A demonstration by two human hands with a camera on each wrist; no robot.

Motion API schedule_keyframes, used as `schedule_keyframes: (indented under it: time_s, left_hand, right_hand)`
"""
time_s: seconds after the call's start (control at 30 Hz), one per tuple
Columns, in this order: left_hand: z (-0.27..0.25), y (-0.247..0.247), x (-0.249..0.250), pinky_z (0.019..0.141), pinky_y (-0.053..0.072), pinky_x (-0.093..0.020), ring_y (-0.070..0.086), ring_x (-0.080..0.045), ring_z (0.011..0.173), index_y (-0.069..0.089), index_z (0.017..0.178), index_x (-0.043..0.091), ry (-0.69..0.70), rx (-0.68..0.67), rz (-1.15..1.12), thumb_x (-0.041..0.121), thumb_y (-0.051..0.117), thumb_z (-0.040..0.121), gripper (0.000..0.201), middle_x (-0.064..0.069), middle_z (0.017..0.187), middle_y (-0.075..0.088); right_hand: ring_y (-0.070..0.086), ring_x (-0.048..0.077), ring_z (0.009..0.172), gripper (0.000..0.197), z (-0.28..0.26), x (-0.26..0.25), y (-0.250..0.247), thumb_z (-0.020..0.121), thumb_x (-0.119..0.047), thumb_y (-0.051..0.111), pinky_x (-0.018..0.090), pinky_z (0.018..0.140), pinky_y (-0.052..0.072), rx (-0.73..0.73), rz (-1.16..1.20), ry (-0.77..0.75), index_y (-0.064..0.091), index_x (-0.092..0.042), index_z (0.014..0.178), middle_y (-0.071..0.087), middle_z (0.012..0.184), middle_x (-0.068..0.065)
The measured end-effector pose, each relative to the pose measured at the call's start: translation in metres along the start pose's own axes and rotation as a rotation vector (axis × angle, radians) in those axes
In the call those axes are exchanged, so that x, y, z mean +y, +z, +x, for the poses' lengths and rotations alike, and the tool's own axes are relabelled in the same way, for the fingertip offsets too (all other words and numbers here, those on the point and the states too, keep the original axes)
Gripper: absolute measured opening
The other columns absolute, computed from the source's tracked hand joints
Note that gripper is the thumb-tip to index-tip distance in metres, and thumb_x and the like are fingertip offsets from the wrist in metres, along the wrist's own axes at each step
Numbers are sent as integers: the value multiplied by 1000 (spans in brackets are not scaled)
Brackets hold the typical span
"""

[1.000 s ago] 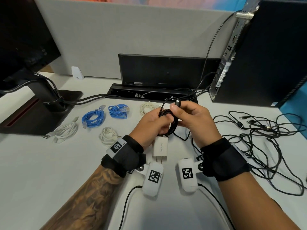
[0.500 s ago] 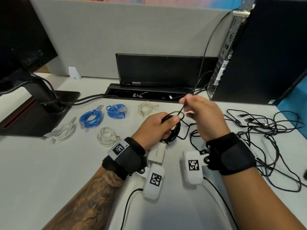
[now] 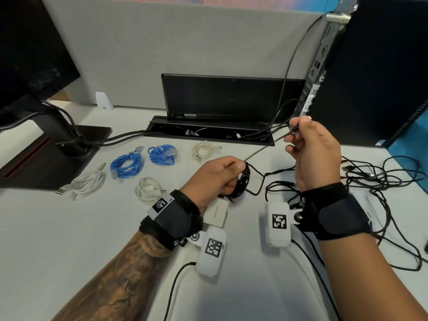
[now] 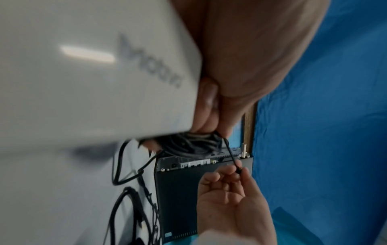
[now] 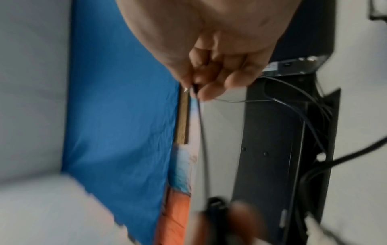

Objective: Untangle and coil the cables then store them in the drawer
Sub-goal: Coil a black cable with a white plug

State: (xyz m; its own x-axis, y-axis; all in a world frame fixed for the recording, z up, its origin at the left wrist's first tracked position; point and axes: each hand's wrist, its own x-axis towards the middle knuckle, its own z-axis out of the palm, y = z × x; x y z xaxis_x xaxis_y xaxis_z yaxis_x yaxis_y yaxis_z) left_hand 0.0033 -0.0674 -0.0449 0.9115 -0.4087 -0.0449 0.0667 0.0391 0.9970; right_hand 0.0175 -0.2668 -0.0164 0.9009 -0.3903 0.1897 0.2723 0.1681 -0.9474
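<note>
Black cable [image 3: 264,148] end now drawn up-right, pinched by right grip [image 3: 313,156]; left grip [image 3: 214,179] clasps coil [image 3: 242,184].

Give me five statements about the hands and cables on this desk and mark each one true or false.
1. The left hand grips a black cable coil. True.
2. The right hand lies flat on the desk. False: it is raised, pinching the black cable's end.
3. Two blue cable coils lie on the desk. True.
4. The loose black cables sit left of the hands. False: they sprawl on the right.
5. A white charger block hangs below the left hand. True.
</note>
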Motion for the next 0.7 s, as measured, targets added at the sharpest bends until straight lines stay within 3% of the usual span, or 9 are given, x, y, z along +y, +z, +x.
schedule_keyframes:
  time_s: [0.07,0.17,0.23,0.3,0.4,0.47,0.57,0.7]
  left_hand:
    - [0,-9,4,45,27,-13,27,-4,48,56,93,5,45,63,-56,19,47,104,20,10,58,31]
    - [-1,-16,11,46,25,-14,24,-4,48,51,104,8,112,61,-192,21,46,104,14,10,58,30]
    - [-1,-17,11,50,24,-16,26,-4,48,55,97,6,137,42,-239,22,47,103,19,9,59,34]
    - [-1,-16,8,58,28,-25,29,-4,47,66,96,15,155,15,-226,26,51,99,19,6,66,44]
    - [0,-15,3,64,33,-33,31,-4,47,67,107,14,160,16,-221,28,53,96,23,-2,77,54]
    - [1,-16,2,65,32,-34,32,-4,47,66,111,12,148,43,-215,28,53,97,24,-1,77,55]
    - [0,-18,1,64,30,-33,32,-3,47,64,113,10,122,39,-201,23,49,103,22,6,74,61]
    - [0,-17,2,64,36,-32,31,-2,46,64,112,11,80,15,-247,24,48,101,24,4,76,61]
  right_hand:
    - [66,13,77,14,-4,-4,2,100,-13,58,24,68,51,-123,-67,-52,68,-20,94,64,77,-3]
    - [71,17,84,18,-13,-1,11,98,-6,56,33,78,55,-328,-273,-35,69,-18,104,72,79,0]
    - [71,12,88,18,-21,6,19,99,-7,57,33,82,54,-462,-362,30,69,-17,107,76,84,1]
    - [69,8,85,15,-27,14,25,98,-6,61,31,81,53,-542,-346,107,68,-18,104,75,86,-3]
    - [65,3,73,18,-29,21,29,96,2,60,28,73,49,-528,-196,242,64,-14,103,72,78,-7]
    - [65,6,72,20,-28,21,30,95,3,60,27,69,49,-486,-79,284,62,-13,108,71,79,-2]
    - [68,11,77,23,-29,17,30,99,-7,60,26,69,53,-484,-78,269,64,-14,120,73,86,3]
    - [69,10,75,28,-31,16,31,101,-13,59,29,73,54,-477,-168,208,63,-21,128,74,80,-1]
